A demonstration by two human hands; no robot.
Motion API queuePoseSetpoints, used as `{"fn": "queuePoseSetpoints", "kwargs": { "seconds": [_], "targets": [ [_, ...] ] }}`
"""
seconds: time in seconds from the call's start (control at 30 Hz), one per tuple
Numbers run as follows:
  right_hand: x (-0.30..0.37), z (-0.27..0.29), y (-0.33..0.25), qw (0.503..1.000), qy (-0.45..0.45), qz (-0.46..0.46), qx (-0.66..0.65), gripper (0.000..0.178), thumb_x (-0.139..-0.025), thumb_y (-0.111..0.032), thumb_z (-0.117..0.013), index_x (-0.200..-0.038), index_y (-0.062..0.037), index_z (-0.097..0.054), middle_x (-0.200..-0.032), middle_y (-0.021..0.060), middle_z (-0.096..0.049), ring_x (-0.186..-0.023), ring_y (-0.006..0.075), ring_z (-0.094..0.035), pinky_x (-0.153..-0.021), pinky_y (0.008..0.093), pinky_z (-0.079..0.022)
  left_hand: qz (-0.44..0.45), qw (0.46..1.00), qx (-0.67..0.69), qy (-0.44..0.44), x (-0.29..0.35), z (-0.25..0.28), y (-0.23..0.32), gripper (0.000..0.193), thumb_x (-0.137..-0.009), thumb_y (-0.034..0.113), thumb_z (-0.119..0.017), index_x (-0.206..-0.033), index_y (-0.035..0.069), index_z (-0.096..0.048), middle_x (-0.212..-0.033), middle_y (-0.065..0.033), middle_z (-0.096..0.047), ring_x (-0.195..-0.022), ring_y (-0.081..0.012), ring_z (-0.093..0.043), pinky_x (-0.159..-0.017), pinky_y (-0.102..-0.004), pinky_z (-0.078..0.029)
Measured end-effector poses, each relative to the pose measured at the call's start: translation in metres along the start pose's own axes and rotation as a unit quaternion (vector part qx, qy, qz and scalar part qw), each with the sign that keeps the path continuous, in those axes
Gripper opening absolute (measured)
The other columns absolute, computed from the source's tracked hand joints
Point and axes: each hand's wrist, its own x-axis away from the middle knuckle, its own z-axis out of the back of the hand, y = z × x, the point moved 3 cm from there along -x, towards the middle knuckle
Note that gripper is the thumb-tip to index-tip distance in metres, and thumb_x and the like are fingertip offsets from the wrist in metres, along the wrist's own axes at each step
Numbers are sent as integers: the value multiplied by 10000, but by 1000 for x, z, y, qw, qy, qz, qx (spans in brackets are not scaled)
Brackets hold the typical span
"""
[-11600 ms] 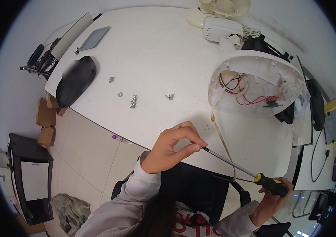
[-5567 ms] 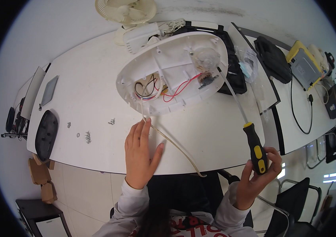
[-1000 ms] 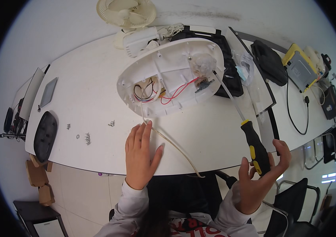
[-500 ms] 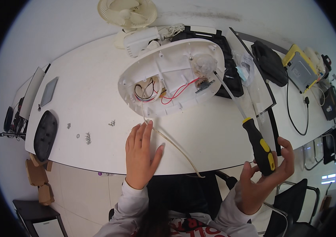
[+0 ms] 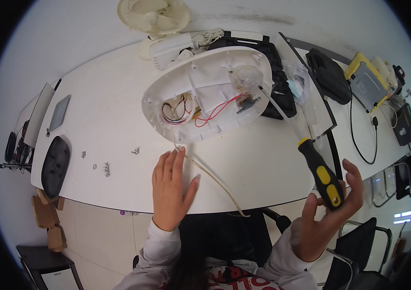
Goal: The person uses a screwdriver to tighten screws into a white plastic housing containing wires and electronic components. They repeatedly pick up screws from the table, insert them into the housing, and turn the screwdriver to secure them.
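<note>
White shell (image 5: 210, 79) lies open side up on the bench (image 5: 244, 169), taken as reference. Screwdriver (image 5: 320, 173): its handle is near and to the right of the shell, shaft slanting back so the tip reaches the shell's right end; contact there cannot be told. Right hand (image 5: 325, 224) grasps the butt of the handle loosely, fingers partly spread, well apart from the shell. Left hand (image 5: 169, 191) released, laid flat just on the near side of the shell, fingertips at the pale cable (image 5: 212, 182), which runs from the shell toward the bench edge. Red wires (image 5: 220, 108) inside the shell. Screws (image 5: 107, 169) and black cover (image 5: 55, 166) left of the shell.
</note>
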Motion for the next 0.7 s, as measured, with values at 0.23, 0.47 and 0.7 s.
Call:
{"fn": "queuePoseSetpoints", "kwargs": {
  "seconds": [0.23,0.47,0.7],
  "targets": [
    [-2,6,3,989,-39,-142,18,280,-917,-212,-500,-1119,-18,-508,-829,123,-548,-637,166,-539,-511,237,-372,0,1000,3,1,-1,0,1,640,-763,112,-622,-1337,-4,-365,-1270,-199,-457,-1204,-384,-387,-1002,-441,-302],
    [-1,-3,-1,997,62,30,-40,409,-798,-135,-643,-1149,-34,-460,-998,192,-546,-841,222,-552,-602,275,-465,4,1000,3,1,0,0,1,638,-763,113,-622,-1337,-2,-367,-1267,-202,-459,-1204,-391,-385,-1002,-442,-302],
    [2,5,8,995,-43,-79,-35,322,-818,-127,-631,-1086,-23,-487,-972,170,-555,-812,217,-544,-646,317,-477,6,1000,6,0,0,0,0,638,-766,118,-620,-1340,3,-364,-1270,-199,-457,-1210,-388,-381,-1001,-444,-300]
  ]
}}
